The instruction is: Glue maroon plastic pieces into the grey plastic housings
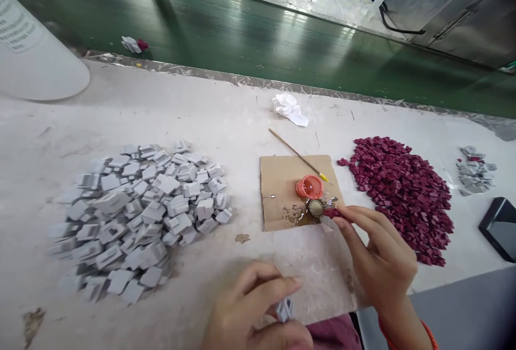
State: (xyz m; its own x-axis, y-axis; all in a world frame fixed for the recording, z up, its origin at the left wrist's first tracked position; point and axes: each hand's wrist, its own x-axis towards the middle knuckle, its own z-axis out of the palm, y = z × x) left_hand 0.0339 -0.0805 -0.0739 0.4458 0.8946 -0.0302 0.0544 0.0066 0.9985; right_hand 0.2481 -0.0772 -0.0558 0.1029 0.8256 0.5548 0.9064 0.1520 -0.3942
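Observation:
My left hand (258, 307), near the table's front edge, is closed around a small grey plastic piece (284, 309). Between the thumb and forefinger of my right hand (374, 250) is a small dark red plastic piece (331, 212), its tip at the rim of a round metal cap (315, 208). That cap rests on a square of brown cardboard (278, 172), with wet dark stains around it. Just behind it stands a small red pot (309, 186) with reddish contents. A thin brush (298, 154) with a yellow end lies across the cardboard's back edge.
Grey pieces (149, 215) form a big heap on the left; dark red pieces (403, 194) are heaped on the right. Crumpled white paper (290, 109) lies behind the cardboard. A green conveyor belt (242, 33) crosses the back. A black object (500, 226) sits far right.

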